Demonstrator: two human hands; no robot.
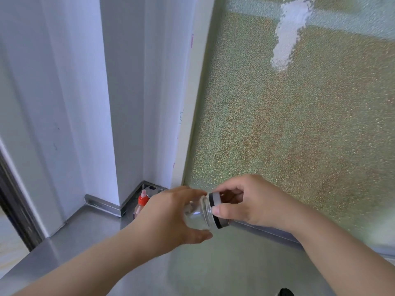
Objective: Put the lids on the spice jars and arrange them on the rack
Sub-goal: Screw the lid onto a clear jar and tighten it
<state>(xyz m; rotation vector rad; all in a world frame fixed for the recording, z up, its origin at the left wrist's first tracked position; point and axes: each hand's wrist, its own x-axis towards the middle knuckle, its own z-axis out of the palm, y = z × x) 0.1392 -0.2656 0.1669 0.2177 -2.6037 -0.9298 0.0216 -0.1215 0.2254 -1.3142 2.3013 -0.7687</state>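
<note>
Nearest the viewer, both forearms reach in over the stainless steel counter (89,229). The left hand (166,218) wraps a clear glass spice jar (199,214), fingers curled over the body and thumb underneath, holding it tipped on its side above the counter with its mouth toward the other hand, apparently to steady it against turning. The right hand (254,201) pinches the lid (218,210), a grey cap with a black band, between thumb and curled fingers; the lid sits at the jar's threaded mouth. Whether the threads are engaged cannot be told. Judged stage: capping this jar, with racking not yet begun. No rack is in view. Farther back, a squeeze bottle with a red cap (142,200) stands in the counter's corner. Beyond rises a frosted glass window (299,124) beside white wall panelling (74,92).
</note>
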